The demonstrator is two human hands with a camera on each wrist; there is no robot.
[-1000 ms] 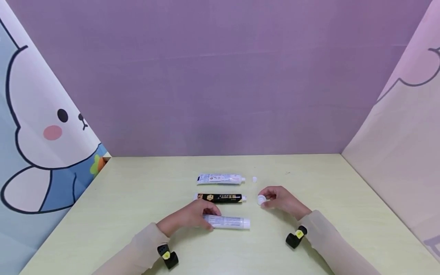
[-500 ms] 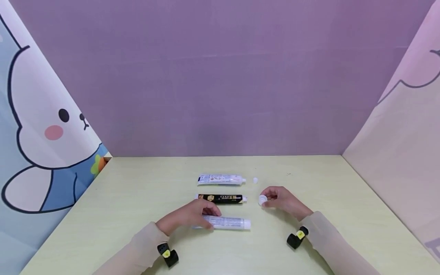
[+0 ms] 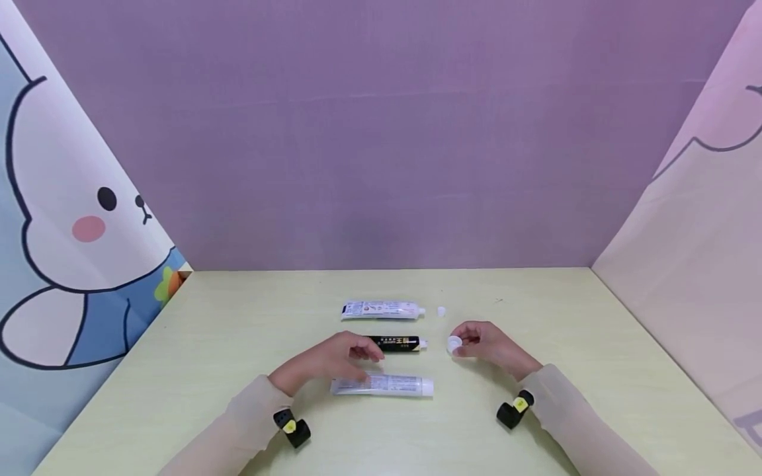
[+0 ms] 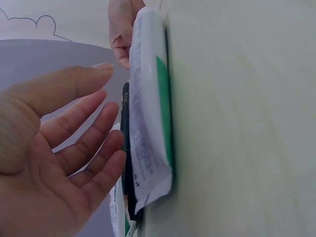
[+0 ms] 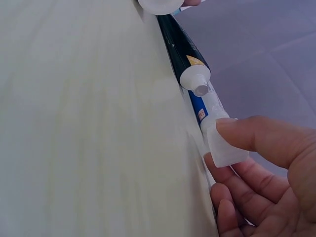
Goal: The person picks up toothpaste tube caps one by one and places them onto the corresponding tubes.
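My left hand [image 3: 333, 360] hovers just above the white toothpaste tube [image 3: 383, 385] nearest me, fingers relaxed and holding nothing. That tube has a green side in the left wrist view and a white cap on its right end. Behind it lies a black toothpaste tube [image 3: 395, 344], its left part hidden by the left hand. Its nozzle is bare in the right wrist view. To its right, my right hand [image 3: 488, 345] pinches a white cap [image 5: 227, 145] between thumb and fingers, close to the table and apart from the nozzle.
Farther back lies another white toothpaste tube [image 3: 382, 310] with a bare nozzle pointing right. A small white cap [image 3: 441, 311] sits beside it. The pale table [image 3: 238, 304] meets a purple wall [image 3: 381, 165] at the back, with printed panels on both sides.
My left hand has let go of the front white toothpaste tube and risen slightly away, toward the black one. The right hand still holds the cap in nearly the same place.
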